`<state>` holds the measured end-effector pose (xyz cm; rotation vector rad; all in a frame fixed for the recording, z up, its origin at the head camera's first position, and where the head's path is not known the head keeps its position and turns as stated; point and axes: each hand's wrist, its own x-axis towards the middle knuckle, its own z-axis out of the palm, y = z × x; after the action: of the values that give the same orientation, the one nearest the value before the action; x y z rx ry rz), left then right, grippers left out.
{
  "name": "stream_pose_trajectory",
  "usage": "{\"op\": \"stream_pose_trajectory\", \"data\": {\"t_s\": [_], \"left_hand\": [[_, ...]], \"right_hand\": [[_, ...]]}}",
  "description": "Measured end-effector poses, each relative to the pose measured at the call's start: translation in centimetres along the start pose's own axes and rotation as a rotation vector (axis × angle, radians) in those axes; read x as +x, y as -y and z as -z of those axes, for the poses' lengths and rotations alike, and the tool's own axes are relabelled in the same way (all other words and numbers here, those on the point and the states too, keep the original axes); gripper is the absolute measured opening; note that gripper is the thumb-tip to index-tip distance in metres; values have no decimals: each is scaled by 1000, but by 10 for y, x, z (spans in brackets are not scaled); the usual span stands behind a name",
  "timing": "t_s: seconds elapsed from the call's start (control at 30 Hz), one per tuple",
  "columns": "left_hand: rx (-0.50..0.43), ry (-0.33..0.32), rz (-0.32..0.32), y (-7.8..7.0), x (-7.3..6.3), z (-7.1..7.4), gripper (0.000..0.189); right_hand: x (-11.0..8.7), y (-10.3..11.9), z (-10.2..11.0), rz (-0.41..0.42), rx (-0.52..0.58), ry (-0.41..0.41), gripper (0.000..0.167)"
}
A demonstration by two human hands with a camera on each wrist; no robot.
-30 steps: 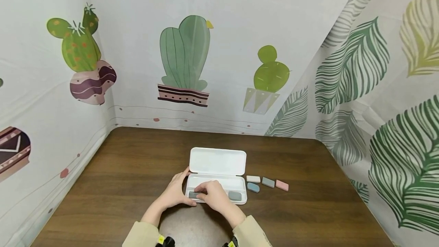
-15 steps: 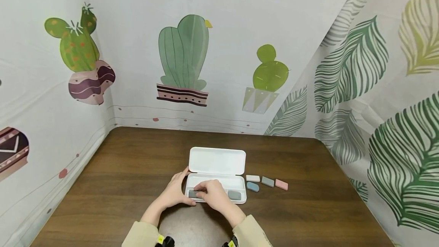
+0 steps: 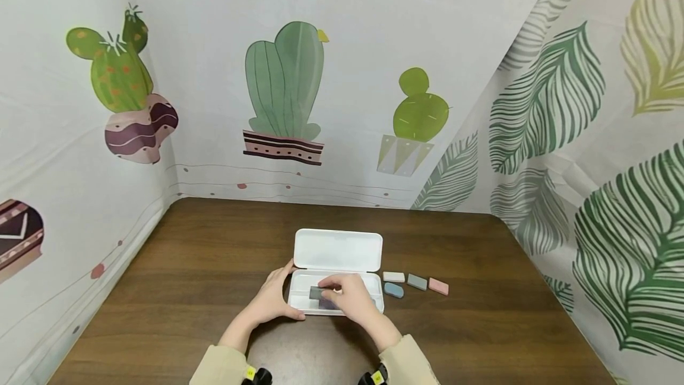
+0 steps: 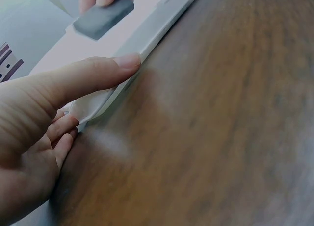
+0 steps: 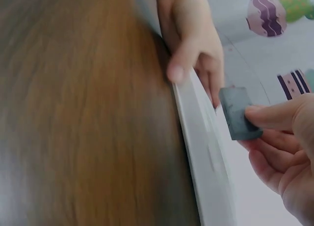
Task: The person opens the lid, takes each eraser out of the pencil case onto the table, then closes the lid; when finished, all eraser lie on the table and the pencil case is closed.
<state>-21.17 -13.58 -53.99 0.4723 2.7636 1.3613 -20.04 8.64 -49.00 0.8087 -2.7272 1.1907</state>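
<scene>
A white pencil case lies on the table with its lid tipped back. My left hand holds the case's left end, thumb at the front edge and fingers round the far side. Between the thumb and fingers of my right hand is a grey rectangular eraser, raised above the case's tray. In the left wrist view the same eraser hangs over the white interior. My right hand covers the tray's right part. A dark patch under the held eraser is too unclear to identify.
Right of the case lie a white eraser, a blue rounded eraser, a grey eraser and a pink eraser. The brown wooden table is bordered by printed cloth walls.
My right hand has lifted the grey eraser from the tray's front left and moved right with it. The left hand stays on the case.
</scene>
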Motion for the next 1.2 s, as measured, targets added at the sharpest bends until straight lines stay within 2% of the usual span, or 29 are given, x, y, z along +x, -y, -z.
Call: {"op": "stream_pose_trajectory", "data": {"t_s": [0.7,0.83,0.97,1.07,1.2], "left_hand": [[-17,-3,-4,2,1,-1,132],[-15,-3,0,2,1,-1,132],[-13,-2,3,1,1,-1,132],[-21,0,5,0,1,0,131],[-14,3,6,1,1,0,131]], "right_hand": [[-43,-65,70,-190,0,-303,15],[-54,-78,87,-244,-51,-319,15],[-66,-93,102,-260,-96,-317,14],[-73,-106,109,-267,-105,-302,13],[-81,-116,116,-319,-116,-256,12]]}}
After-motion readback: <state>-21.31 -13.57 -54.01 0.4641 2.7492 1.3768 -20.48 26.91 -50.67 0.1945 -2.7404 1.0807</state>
